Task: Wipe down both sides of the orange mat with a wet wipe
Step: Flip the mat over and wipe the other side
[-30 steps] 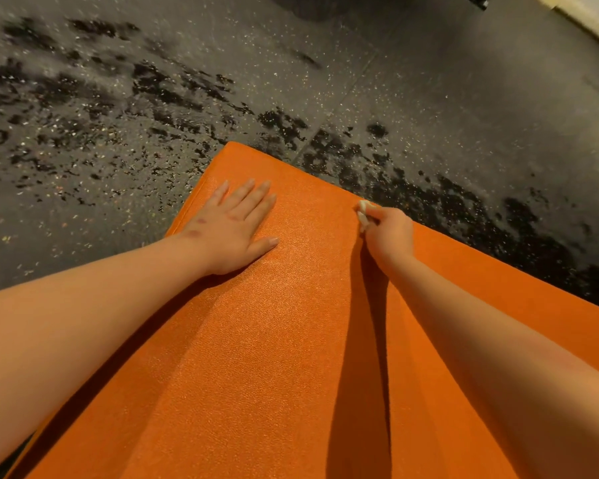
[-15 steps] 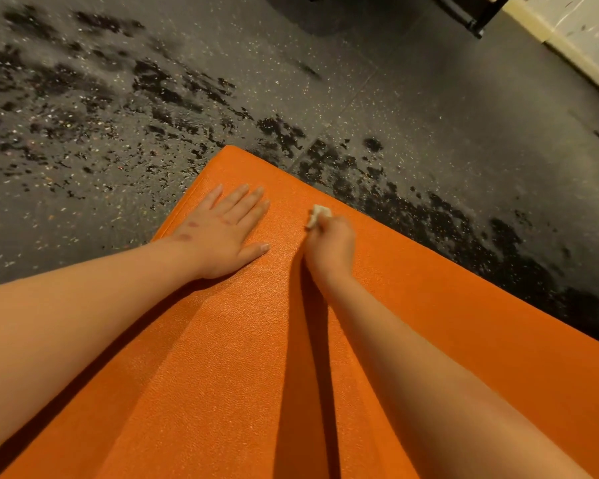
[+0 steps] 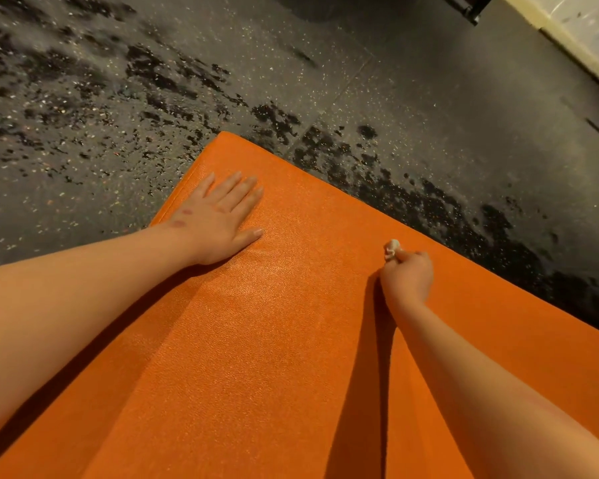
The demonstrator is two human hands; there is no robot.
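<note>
The orange mat (image 3: 284, 340) lies flat on the floor and fills the lower half of the head view, its far corner pointing away from me. My left hand (image 3: 218, 219) rests flat on the mat near its far left edge, fingers straight. My right hand (image 3: 408, 278) is curled round a small white wet wipe (image 3: 392, 249) and presses it against the mat near the right edge. Only a bunched tip of the wipe shows past my fingers.
Dark speckled rubber floor (image 3: 429, 98) surrounds the mat, with black wet-looking patches along its far edges. A pale wall base (image 3: 581, 39) runs across the top right corner, with a dark metal frame foot (image 3: 467, 5) beside it.
My right hand with the wipe swept left towards my left hand, then back right to near the mat's right edge. My left hand stayed flat in place.
</note>
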